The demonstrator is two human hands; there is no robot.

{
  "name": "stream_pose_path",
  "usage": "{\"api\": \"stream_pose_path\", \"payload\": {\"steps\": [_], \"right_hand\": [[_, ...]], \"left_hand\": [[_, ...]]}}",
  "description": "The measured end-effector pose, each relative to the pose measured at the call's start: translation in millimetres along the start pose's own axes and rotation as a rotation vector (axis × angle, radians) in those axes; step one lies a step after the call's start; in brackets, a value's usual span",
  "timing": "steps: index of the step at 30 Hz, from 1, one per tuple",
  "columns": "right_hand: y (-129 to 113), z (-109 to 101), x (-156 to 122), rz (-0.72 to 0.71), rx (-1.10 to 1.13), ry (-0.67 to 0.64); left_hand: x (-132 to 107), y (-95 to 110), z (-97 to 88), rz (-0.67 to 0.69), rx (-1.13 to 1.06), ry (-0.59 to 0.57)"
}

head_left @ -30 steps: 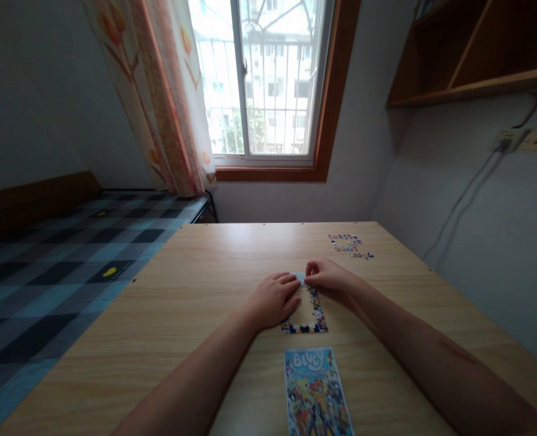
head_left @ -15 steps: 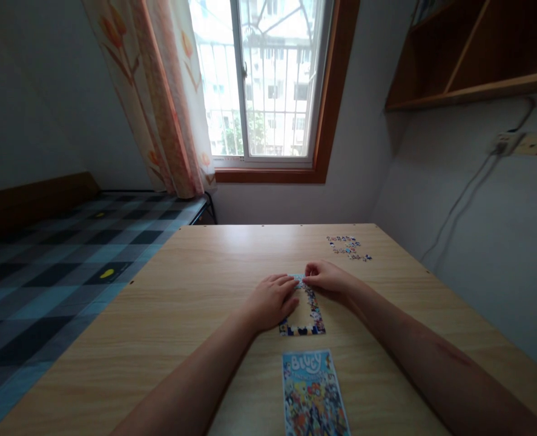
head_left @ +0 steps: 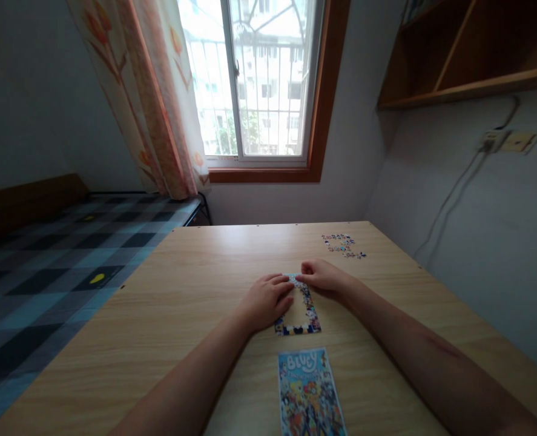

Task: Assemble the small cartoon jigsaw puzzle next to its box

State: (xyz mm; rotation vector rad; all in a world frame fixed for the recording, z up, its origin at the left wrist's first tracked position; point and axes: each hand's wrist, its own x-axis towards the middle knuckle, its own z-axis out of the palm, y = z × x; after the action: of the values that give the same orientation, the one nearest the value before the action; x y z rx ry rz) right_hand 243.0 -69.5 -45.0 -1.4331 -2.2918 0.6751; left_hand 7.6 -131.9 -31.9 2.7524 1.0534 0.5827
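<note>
1. Left hand (head_left: 267, 300) lies palm down on the left side of the puzzle frame (head_left: 298, 307), its fingers bent and touching the top left corner of it; it presses rather than grasps.
2. Right hand (head_left: 323, 277) has its fingers curled and pinched at the top edge of the puzzle frame, close to the left fingertips; a piece between them is too small to tell.
3. Only the border of the puzzle frame is joined, and bare wood shows inside it. It lies near the middle of the table (head_left: 191, 303).
4. Nearer to the front edge of the table lies the picture card (head_left: 310, 392), with "BLUEY" in light letters at its top.
5. Loose pieces (head_left: 342, 245) lie in short rows toward the far right corner of the table, well apart from both hands.
</note>
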Motion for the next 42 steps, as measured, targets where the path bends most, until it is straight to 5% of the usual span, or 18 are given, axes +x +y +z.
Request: {"api": "stream_pose_path", "payload": {"steps": [34,37,42], "right_hand": [[3.6,-20.9,1.2,-0.021,0.053,-0.063],[23.2,-44.7,5.5,0.049,0.08,0.121],[81.5,-94.0,-0.9,0.311,-0.073,0.627]], "left_hand": [[4.9,-3.3,3.7,-0.03,0.099,-0.105],[4.2,-3.2,3.3,-0.028,0.07,-0.095],[3.6,-5.3,2.8,-0.064,-0.055,-0.02]]}}
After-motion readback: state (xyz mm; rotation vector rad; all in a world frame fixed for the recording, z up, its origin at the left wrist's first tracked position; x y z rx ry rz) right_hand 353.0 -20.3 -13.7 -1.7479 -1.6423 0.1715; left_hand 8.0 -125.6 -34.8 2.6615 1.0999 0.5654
